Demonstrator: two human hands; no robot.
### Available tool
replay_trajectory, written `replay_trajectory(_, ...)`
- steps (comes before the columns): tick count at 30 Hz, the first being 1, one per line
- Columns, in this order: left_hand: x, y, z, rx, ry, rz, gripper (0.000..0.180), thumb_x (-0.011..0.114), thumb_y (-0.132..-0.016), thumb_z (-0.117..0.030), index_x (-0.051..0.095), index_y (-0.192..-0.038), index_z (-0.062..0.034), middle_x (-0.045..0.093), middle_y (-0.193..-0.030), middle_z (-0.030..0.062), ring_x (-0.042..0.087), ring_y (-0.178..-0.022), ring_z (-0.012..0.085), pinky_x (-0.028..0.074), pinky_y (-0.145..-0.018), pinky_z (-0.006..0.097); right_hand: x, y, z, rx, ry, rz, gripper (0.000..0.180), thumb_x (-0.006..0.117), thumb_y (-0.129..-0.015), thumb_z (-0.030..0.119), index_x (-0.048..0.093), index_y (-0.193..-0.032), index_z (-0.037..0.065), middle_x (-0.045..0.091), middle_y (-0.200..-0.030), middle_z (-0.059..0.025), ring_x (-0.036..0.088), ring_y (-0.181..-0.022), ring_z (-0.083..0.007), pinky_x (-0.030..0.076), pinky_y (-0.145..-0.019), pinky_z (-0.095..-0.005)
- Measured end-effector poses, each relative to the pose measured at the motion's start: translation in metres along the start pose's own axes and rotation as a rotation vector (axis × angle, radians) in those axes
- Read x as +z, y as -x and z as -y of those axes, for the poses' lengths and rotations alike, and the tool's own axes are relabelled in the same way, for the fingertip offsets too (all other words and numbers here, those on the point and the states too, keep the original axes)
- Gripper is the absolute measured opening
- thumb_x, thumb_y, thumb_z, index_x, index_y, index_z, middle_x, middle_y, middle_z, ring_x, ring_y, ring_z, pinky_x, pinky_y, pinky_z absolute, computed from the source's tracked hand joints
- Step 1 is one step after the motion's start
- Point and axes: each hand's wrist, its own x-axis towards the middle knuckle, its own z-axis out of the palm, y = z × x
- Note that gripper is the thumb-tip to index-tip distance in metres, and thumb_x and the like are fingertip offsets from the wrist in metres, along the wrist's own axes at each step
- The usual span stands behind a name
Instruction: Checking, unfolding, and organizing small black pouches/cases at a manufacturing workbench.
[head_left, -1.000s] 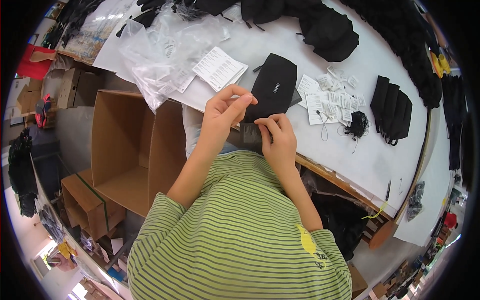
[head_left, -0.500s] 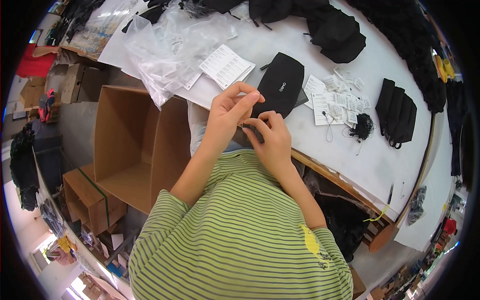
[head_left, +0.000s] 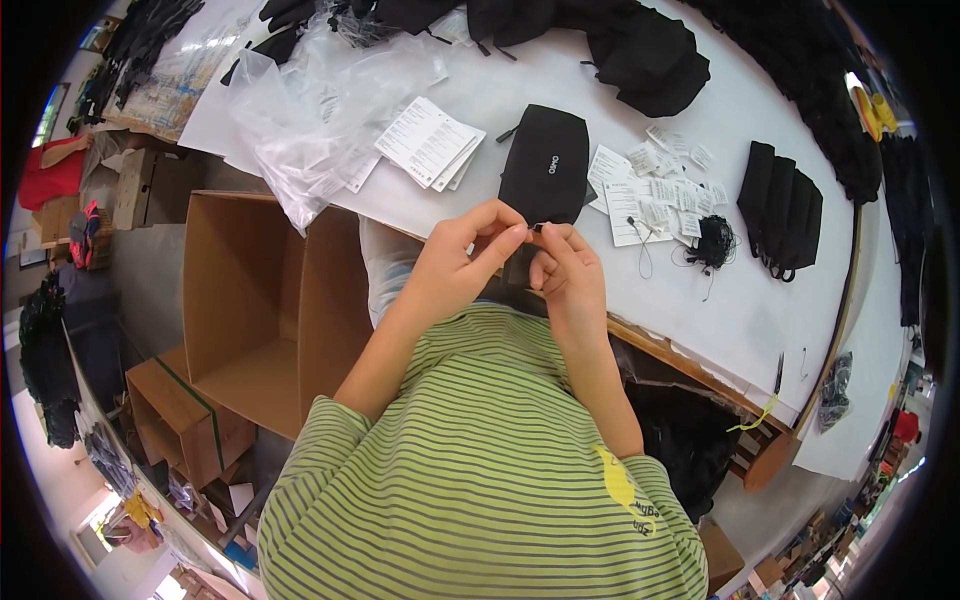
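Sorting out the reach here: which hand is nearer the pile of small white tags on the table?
Right. The right hand is just below-left of the white tags; the left hand is farther left, beyond the black pouch.

Bright, even light is falling from overhead — my fingers are casting barely any shadow on the white table beyond them. Glare is washing out the clear plastic bags off to their left. Straight edges are bending toward the black rim — everything near my fingers is staying sharp.
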Motion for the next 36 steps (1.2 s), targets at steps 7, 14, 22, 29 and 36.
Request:
replay_trajectory(7, -0.002, 0.000, 0.000, 0.018, -0.075, 0.037, 0.012, 0.059, -0.091, -0.012, 0.060, -0.089, 0.0002, 0.061, -0.076, 0.0014, 0.052, -0.066, 0.0047, 0.042, -0.057, 0.019, -0.006, 0.003, 0.000, -0.024, 0.064, 0.027, 0.016, 0.066, -0.089, 0.019, 0.065, -0.092, 0.003, 0.064, -0.080, -0.0019, 0.053, -0.059, -0.0082, 0.040, -0.053, -0.0209)
replay_trajectory(14, 0.000, 0.002, -0.004, 0.031, -0.097, 0.002, 0.011, 0.061, -0.088, -0.010, 0.061, -0.084, -0.0003, 0.056, -0.068, -0.0011, 0.046, -0.061, 0.0046, 0.035, -0.054, 0.020, -0.005, 0.004, 0.002, -0.021, 0.050, 0.052, 0.016, 0.067, -0.088, 0.019, 0.066, -0.091, 0.004, 0.063, -0.076, -0.0004, 0.053, -0.058, -0.0076, 0.040, -0.055, -0.0214)
replay_trajectory(22, -0.002, 0.003, -0.004, 0.010, -0.189, 0.016, 0.011, 0.062, -0.087, -0.011, 0.060, -0.083, -0.0013, 0.054, -0.067, -0.0024, 0.040, -0.059, 0.0046, 0.033, -0.054, 0.021, 0.001, 0.009, 0.008, -0.219, 0.389, -0.021, 0.014, 0.069, -0.086, 0.015, 0.066, -0.090, 0.002, 0.065, -0.079, -0.0013, 0.055, -0.066, -0.0051, 0.041, -0.058, -0.0199)
replay_trajectory(29, -0.004, 0.001, -0.008, 0.001, -0.240, 0.086, 0.012, 0.066, -0.085, -0.012, 0.062, -0.083, -0.0012, 0.056, -0.068, -0.0014, 0.043, -0.060, 0.0060, 0.035, -0.056, 0.021, -0.011, 0.008, 0.013, -0.118, 0.361, 0.046, 0.013, 0.071, -0.085, 0.014, 0.067, -0.089, 0.003, 0.064, -0.078, -0.0001, 0.056, -0.071, -0.0041, 0.041, -0.061, -0.0193)
replay_trajectory(36, -0.005, 0.001, -0.004, -0.028, -0.195, 0.084, 0.012, 0.068, -0.084, -0.013, 0.064, -0.082, -0.0022, 0.061, -0.071, -0.0013, 0.046, -0.062, 0.0068, 0.038, -0.058, 0.022, -0.012, 0.011, 0.012, -0.265, 0.419, 0.109, 0.011, 0.070, -0.085, 0.014, 0.066, -0.086, 0.003, 0.063, -0.078, 0.0013, 0.053, -0.067, -0.0034, 0.039, -0.061, -0.0181)
